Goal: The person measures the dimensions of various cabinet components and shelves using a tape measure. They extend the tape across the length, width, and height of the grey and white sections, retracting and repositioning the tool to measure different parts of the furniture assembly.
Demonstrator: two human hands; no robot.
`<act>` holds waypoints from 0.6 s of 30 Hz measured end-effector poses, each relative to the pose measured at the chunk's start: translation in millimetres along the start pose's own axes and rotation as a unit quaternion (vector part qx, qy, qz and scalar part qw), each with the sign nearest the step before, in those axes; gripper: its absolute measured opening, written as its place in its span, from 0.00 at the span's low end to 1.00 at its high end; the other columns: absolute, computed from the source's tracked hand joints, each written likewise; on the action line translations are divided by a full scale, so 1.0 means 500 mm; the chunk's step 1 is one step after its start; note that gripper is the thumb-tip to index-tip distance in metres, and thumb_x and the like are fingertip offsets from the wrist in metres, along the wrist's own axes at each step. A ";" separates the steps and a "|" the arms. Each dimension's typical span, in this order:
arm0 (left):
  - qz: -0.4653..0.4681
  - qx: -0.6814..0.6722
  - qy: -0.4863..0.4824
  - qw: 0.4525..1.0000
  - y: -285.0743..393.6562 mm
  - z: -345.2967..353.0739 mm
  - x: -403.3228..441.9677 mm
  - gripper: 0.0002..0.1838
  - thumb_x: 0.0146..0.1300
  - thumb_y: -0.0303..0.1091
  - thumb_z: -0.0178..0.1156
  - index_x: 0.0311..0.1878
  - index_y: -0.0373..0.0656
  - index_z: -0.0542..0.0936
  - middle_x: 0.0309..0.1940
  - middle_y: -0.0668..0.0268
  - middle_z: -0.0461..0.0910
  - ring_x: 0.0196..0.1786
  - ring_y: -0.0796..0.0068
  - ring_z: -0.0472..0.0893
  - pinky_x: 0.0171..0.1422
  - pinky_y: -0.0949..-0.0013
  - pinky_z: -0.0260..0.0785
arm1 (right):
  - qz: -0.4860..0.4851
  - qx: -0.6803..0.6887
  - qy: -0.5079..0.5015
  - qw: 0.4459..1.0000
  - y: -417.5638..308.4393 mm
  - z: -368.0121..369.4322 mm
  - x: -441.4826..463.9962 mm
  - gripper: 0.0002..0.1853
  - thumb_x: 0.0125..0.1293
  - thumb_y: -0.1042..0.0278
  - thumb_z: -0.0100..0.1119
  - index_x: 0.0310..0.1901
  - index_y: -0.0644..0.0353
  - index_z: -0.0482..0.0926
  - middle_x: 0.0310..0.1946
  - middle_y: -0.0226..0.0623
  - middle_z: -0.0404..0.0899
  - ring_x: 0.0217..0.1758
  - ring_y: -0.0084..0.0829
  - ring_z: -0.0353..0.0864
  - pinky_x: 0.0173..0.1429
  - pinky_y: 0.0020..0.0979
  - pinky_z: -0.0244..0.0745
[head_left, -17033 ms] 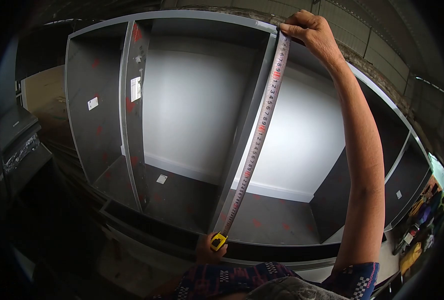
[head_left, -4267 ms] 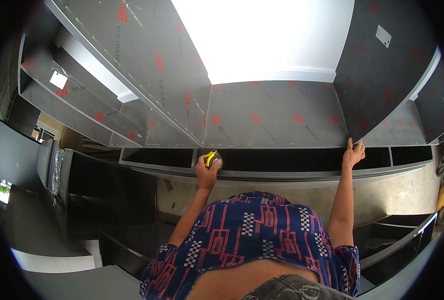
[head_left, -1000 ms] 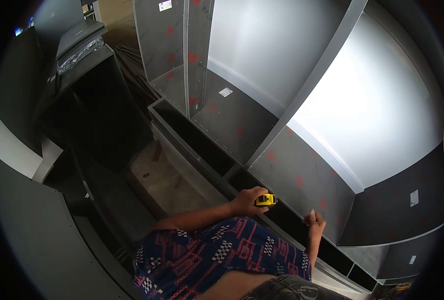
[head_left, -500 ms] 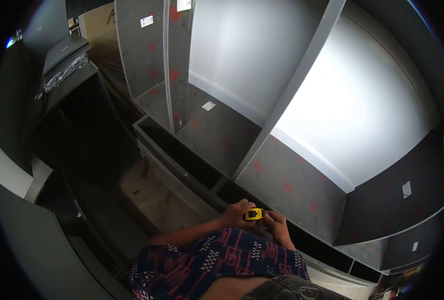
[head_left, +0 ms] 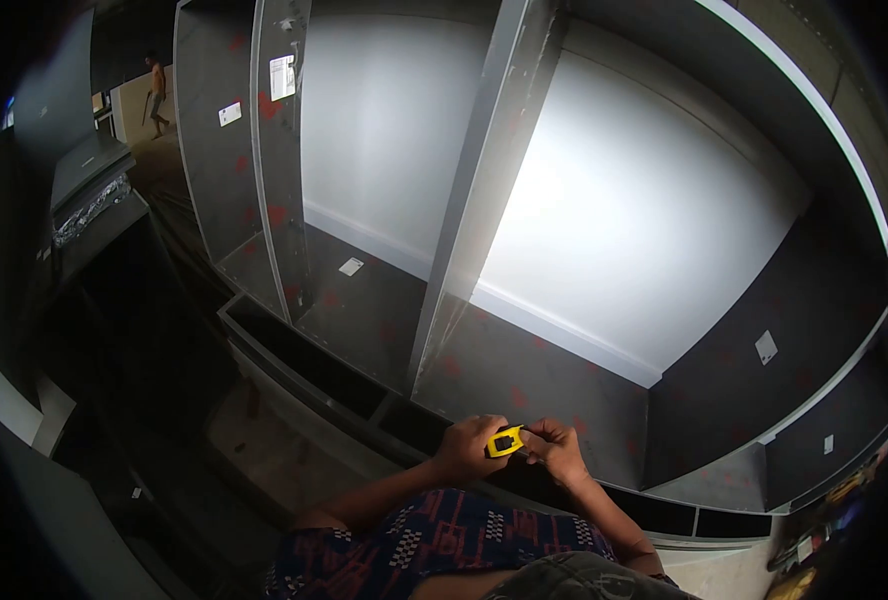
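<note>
A yellow and black tape measure [head_left: 505,442] is held in front of my body, above the edge of a large grey cabinet [head_left: 434,335]. My left hand [head_left: 464,448] is wrapped round the rear of its case. At the other end, my right hand [head_left: 556,450] is closed in a pinch against the front of the case, where the blade comes out. The fingertips hide whether any blade is drawn out. Below both hands run narrow dark open compartments [head_left: 414,425] along the cabinet's base.
White back panels [head_left: 604,210] stand behind a grey upright divider [head_left: 469,200]. Small white labels [head_left: 351,266] and red marks dot the boards. Dark boxy units [head_left: 94,170] stand at left. A person [head_left: 157,95] is in the far left background. Assorted items [head_left: 814,550] lie at lower right.
My view has swung right and up, so the cabinet sits further left and a person appears in the background. Both hands remain on the tape measure, now slightly tilted and a little higher.
</note>
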State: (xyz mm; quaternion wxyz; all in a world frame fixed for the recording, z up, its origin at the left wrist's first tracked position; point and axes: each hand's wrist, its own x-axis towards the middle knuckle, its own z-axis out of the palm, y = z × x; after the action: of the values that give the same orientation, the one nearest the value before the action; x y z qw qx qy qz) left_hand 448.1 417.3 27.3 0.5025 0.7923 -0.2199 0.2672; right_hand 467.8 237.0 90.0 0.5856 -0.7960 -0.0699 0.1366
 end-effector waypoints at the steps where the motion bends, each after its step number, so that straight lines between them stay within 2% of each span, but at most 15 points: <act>1: 0.012 -0.013 0.010 1.000 0.016 0.009 0.014 0.24 0.44 0.38 0.68 0.46 0.41 0.73 0.37 0.58 0.79 0.39 0.55 0.80 0.43 0.58 0.72 | -0.009 -0.002 -0.002 1.000 -0.023 -0.017 -0.009 0.10 0.61 0.66 0.63 0.37 0.66 0.79 0.26 0.32 0.78 0.22 0.18 0.72 0.26 0.20 0.68; 2: 0.027 -0.027 0.016 0.999 0.032 0.016 0.027 0.25 0.44 0.37 0.68 0.46 0.41 0.73 0.38 0.57 0.79 0.39 0.55 0.80 0.43 0.58 0.72 | -0.019 -0.002 0.000 1.000 -0.042 -0.034 -0.016 0.10 0.61 0.66 0.63 0.36 0.65 0.79 0.25 0.31 0.78 0.21 0.18 0.71 0.25 0.20 0.68; 3: 0.025 -0.022 0.008 0.999 0.050 0.017 0.039 0.24 0.46 0.34 0.70 0.47 0.41 0.74 0.36 0.57 0.79 0.38 0.58 0.81 0.43 0.62 0.73 | -0.010 -0.010 -0.003 1.000 -0.057 -0.052 -0.020 0.10 0.60 0.65 0.64 0.35 0.64 0.80 0.23 0.30 0.76 0.21 0.17 0.69 0.24 0.19 0.65; 7: 0.100 -0.040 0.056 0.993 0.092 0.050 0.079 0.26 0.42 0.31 0.73 0.45 0.39 0.73 0.36 0.56 0.80 0.37 0.58 0.82 0.43 0.62 0.74 | -0.043 -0.031 -0.005 0.999 -0.098 -0.114 -0.033 0.07 0.60 0.68 0.64 0.33 0.64 0.79 0.22 0.28 0.75 0.21 0.15 0.68 0.23 0.19 0.62; 11: 0.081 -0.064 0.057 0.993 0.132 0.079 0.101 0.25 0.44 0.31 0.73 0.44 0.38 0.72 0.34 0.56 0.80 0.36 0.62 0.82 0.42 0.63 0.74 | -0.049 -0.036 -0.011 0.998 -0.145 -0.155 -0.047 0.07 0.60 0.68 0.65 0.32 0.63 0.80 0.21 0.27 0.74 0.20 0.15 0.67 0.22 0.18 0.59; 16: 0.111 -0.060 0.100 0.987 0.161 0.113 0.132 0.26 0.42 0.33 0.73 0.43 0.40 0.71 0.34 0.56 0.79 0.35 0.56 0.81 0.40 0.59 0.73 | -0.072 -0.066 -0.008 0.995 -0.188 -0.195 -0.061 0.07 0.59 0.69 0.65 0.31 0.63 0.79 0.20 0.26 0.73 0.19 0.14 0.65 0.21 0.18 0.56; 18: 0.102 -0.064 0.102 0.987 0.162 0.124 0.137 0.25 0.42 0.33 0.73 0.43 0.40 0.71 0.33 0.56 0.79 0.35 0.57 0.81 0.40 0.59 0.73 | -0.090 -0.022 0.013 0.996 -0.202 -0.210 -0.066 0.06 0.59 0.70 0.65 0.30 0.62 0.78 0.19 0.26 0.73 0.18 0.14 0.64 0.21 0.18 0.56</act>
State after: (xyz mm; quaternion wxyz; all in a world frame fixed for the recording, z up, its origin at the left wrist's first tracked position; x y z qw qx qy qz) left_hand 462.7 322.8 104.7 0.5417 0.7005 -0.2640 0.3823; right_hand 472.8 163.2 219.5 0.5787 -0.8008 -0.1366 0.0720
